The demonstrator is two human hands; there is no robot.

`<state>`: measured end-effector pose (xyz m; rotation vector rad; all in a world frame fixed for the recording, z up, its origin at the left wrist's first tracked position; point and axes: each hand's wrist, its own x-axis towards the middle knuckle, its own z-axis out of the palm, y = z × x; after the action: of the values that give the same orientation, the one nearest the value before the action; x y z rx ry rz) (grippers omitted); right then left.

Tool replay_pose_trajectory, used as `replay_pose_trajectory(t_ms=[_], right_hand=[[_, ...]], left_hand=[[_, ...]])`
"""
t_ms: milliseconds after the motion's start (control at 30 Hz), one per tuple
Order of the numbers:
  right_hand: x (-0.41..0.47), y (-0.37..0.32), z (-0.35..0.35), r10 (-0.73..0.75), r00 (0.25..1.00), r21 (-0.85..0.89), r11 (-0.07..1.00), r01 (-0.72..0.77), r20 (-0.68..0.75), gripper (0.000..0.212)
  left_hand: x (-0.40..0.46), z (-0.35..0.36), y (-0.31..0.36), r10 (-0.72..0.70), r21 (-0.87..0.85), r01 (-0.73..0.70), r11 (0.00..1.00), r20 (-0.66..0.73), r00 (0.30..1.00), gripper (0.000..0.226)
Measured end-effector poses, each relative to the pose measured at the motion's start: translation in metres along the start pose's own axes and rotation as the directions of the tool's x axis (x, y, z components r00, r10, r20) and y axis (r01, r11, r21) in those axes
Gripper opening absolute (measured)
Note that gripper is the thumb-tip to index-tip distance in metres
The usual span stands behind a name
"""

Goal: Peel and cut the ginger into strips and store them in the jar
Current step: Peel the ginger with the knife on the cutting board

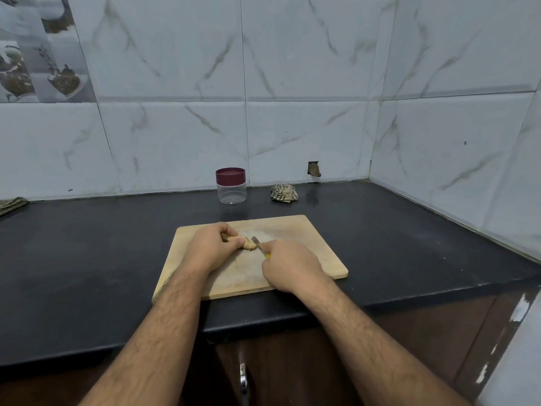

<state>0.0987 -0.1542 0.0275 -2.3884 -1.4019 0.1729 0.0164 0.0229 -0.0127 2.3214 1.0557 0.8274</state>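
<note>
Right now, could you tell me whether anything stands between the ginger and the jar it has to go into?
Yes: the jar stands beyond the cutting board with its maroon lid on, closing the opening. The counter strip between board and jar is bare. The left hand holds the ginger; the right hand holds the knife.

1. Dim, cool, even light; source not visible.
2. Soft glare sheen on black worktop [380,230]; shadows faint.
3. Wide-angle bowing bends tile lines at the edges.
4. Slightly soft focus overall.
</note>
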Motion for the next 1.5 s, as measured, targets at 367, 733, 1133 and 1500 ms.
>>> replay_pose_trajectory(t_ms=[367,733,1133,1500], right_hand=[[-0.01,-0.001,0.001,0.008,1.0,-0.064,0.998,-0.008,0.006,0.045],[-0.018,0.004,-0.003,0.017,1.0,-0.088,0.996,-0.018,-0.011,0.048],[-0.006,0.002,-0.006,0.026,1.0,0.015,1.0,-0.026,-0.001,0.046],[0.003,0.0,-0.009,0.013,0.999,0.022,1.0,-0.014,0.048,0.045]], left_hand=[[-0.003,-0.002,0.004,-0.013,-0.017,0.012,1.0,-0.008,1.0,0.016],[-0.009,-0.006,0.013,-0.095,0.061,0.098,0.993,-0.044,0.994,0.031],[-0.005,-0.023,0.044,-0.229,0.323,0.217,0.921,0.001,0.973,0.025],[0.008,-0.025,0.036,-0.248,0.214,0.209,0.954,0.178,0.952,0.016]])
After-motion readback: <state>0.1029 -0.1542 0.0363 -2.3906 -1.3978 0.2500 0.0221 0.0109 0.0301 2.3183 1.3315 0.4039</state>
